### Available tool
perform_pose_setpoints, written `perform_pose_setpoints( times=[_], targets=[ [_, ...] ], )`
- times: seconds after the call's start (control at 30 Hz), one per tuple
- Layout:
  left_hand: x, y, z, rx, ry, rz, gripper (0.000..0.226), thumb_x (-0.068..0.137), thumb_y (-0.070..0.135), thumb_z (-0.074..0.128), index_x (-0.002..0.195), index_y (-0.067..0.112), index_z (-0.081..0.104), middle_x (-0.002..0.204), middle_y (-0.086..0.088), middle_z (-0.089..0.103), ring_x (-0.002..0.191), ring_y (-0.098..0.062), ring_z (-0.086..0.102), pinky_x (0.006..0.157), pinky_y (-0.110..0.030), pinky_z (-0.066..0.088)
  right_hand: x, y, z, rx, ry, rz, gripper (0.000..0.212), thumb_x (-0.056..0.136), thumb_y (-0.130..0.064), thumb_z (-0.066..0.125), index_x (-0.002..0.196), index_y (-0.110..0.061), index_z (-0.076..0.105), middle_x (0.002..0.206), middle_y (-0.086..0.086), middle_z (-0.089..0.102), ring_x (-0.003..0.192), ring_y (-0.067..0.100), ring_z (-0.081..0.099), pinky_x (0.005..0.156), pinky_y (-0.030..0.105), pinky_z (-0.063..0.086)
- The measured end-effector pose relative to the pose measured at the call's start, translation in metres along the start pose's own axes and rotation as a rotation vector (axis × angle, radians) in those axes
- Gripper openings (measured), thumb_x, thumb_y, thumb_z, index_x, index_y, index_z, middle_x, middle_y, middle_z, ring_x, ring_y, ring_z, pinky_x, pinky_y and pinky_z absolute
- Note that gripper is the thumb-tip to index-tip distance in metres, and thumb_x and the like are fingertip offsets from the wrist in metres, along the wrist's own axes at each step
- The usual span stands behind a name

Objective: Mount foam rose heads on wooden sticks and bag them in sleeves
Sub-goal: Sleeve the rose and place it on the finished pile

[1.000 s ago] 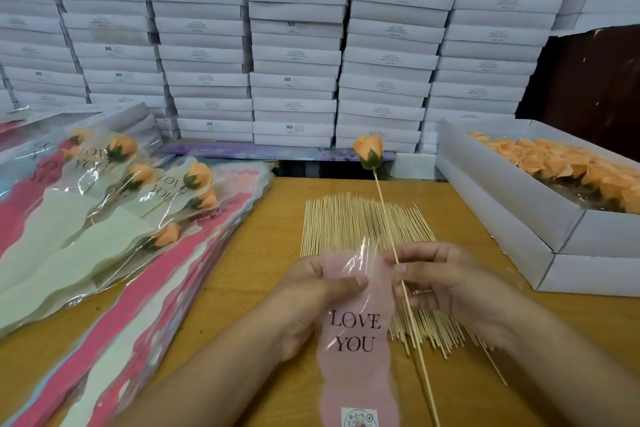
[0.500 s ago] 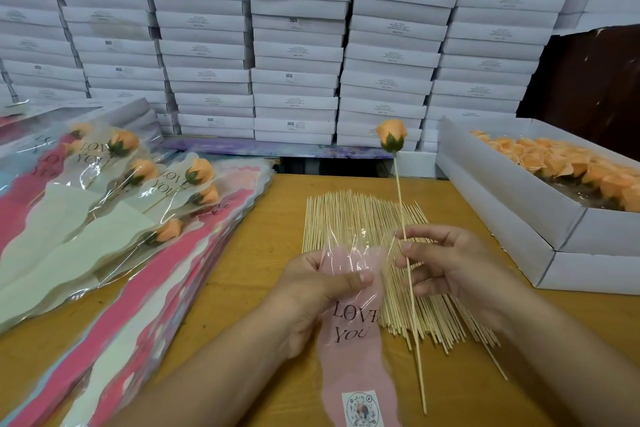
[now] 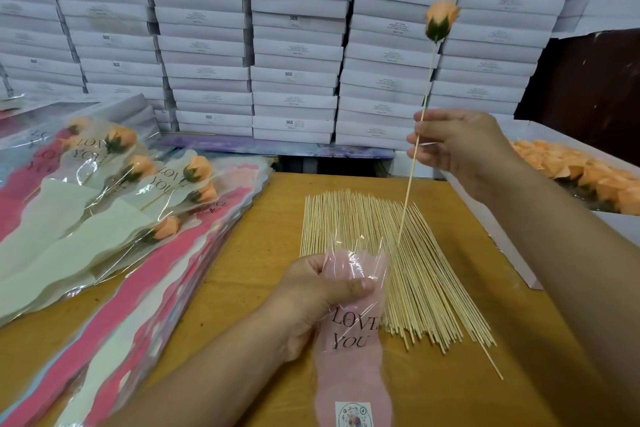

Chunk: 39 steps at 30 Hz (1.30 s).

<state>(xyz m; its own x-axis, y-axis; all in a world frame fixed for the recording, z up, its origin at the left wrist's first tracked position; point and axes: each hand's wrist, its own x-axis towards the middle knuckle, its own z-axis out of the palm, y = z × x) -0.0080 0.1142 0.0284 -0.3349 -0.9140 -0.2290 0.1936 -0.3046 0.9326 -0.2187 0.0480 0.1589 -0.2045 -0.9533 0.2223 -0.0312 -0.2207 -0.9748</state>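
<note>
My right hand (image 3: pixel 460 146) pinches a wooden stick (image 3: pixel 410 177) near its middle and holds it up, tilted. An orange foam rose head (image 3: pixel 440 19) sits on the stick's top end. The stick's lower tip hangs just above the clear mouth of a pink "LOVE YOU" sleeve (image 3: pixel 351 329). My left hand (image 3: pixel 311 298) grips that sleeve near its top, thumb across the plastic. Behind the sleeve a pile of bare sticks (image 3: pixel 391 267) lies on the wooden table (image 3: pixel 266 250).
Several bagged roses (image 3: pixel 138 177) lie on a stack of flat sleeves (image 3: pixel 114 315) at the left. A white box of loose orange rose heads (image 3: pixel 585 173) stands at the right. Stacked white cartons (image 3: pixel 294 45) wall off the back.
My right hand has lifted the rose stick up and to the right, so its lower tip came off the table to the sleeve's mouth. My left hand kept the sleeve almost still.
</note>
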Motion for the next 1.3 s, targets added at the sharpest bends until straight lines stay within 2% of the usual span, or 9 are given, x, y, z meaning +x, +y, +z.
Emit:
perform_pose_setpoints(
  times=[0.3,0.43,0.63,0.87,0.93,1.1,1.17,1.23,1.3],
  targets=[
    [0.0,0.0,-0.001,0.021,0.015,-0.016,0.049,0.062,0.003,0.089,0.107,-0.003,0.069,0.097,-0.023,0.075,0.078,-0.032,0.074,0.062,-0.036,0.059,0.004,-0.002,0.004,-0.026,0.023,-0.004,0.01,0.091,-0.003,0.067,0.099,-0.008,0.069,0.083,0.012,0.071,0.061,0.018,0.072,0.056,0.019,0.056],
    [0.001,-0.001,-0.001,0.014,0.034,-0.013,0.037,0.066,0.0,0.088,0.099,0.0,0.072,0.093,-0.023,0.075,0.072,-0.03,0.073,0.057,-0.032,0.058,-0.003,0.004,0.004,-0.05,-0.009,0.029,0.013,0.091,-0.001,0.066,0.103,-0.006,0.069,0.08,0.012,0.07,0.06,0.019,0.071,0.054,0.02,0.057],
    [0.002,-0.002,-0.001,0.003,0.043,0.0,0.036,0.067,-0.001,0.086,0.101,-0.002,0.071,0.095,-0.024,0.075,0.077,-0.032,0.073,0.064,-0.036,0.059,-0.011,0.011,0.005,-0.062,-0.071,0.072,0.013,0.091,0.0,0.066,0.103,-0.005,0.068,0.08,0.014,0.071,0.059,0.019,0.071,0.052,0.021,0.056],
    [0.002,0.0,0.0,-0.032,0.022,0.027,0.021,0.064,0.006,0.086,0.083,0.009,0.077,0.094,-0.021,0.076,0.076,-0.03,0.074,0.067,-0.039,0.062,-0.026,0.032,0.02,-0.048,-0.161,0.153,0.005,0.091,-0.002,0.066,0.096,-0.003,0.068,0.073,0.01,0.074,0.06,0.02,0.073,0.05,0.02,0.056],
    [0.003,0.001,-0.001,-0.055,0.036,0.019,0.026,0.062,0.008,0.088,0.086,0.01,0.077,0.097,-0.021,0.076,0.079,-0.03,0.075,0.067,-0.039,0.062,-0.029,0.038,0.024,-0.068,-0.186,0.17,0.005,0.091,-0.004,0.068,0.095,-0.005,0.068,0.075,0.009,0.076,0.061,0.018,0.072,0.051,0.02,0.056],
    [0.003,0.002,-0.002,-0.1,0.007,0.045,0.015,0.063,0.008,0.086,0.074,0.015,0.079,0.094,-0.017,0.077,0.079,-0.024,0.075,0.064,-0.029,0.06,-0.035,0.052,0.029,-0.089,-0.255,0.201,0.004,0.089,-0.007,0.071,0.092,-0.007,0.07,0.082,0.009,0.077,0.063,0.012,0.069,0.057,0.018,0.056],
    [0.004,0.002,-0.002,-0.102,0.012,0.05,0.026,0.064,0.007,0.086,0.088,0.011,0.076,0.097,-0.018,0.077,0.082,-0.026,0.076,0.065,-0.029,0.06,-0.036,0.057,0.03,-0.074,-0.267,0.222,0.004,0.088,-0.007,0.072,0.092,-0.008,0.071,0.083,0.009,0.078,0.063,0.01,0.069,0.056,0.018,0.055],
    [0.003,0.004,-0.003,-0.103,0.034,0.03,0.052,0.065,0.007,0.087,0.11,0.004,0.063,0.099,-0.019,0.076,0.083,-0.028,0.076,0.064,-0.031,0.06,-0.038,0.062,0.03,-0.053,-0.282,0.234,0.004,0.086,-0.006,0.072,0.089,-0.009,0.071,0.082,0.009,0.078,0.065,0.012,0.069,0.059,0.019,0.057],
    [0.002,0.005,-0.002,-0.099,0.028,0.024,0.062,0.065,0.006,0.087,0.119,0.001,0.056,0.1,-0.019,0.076,0.084,-0.03,0.075,0.067,-0.036,0.061,-0.04,0.067,0.029,-0.055,-0.308,0.236,0.004,0.084,-0.008,0.075,0.086,-0.011,0.074,0.084,0.008,0.078,0.07,0.014,0.07,0.065,0.021,0.058]
  ],
)
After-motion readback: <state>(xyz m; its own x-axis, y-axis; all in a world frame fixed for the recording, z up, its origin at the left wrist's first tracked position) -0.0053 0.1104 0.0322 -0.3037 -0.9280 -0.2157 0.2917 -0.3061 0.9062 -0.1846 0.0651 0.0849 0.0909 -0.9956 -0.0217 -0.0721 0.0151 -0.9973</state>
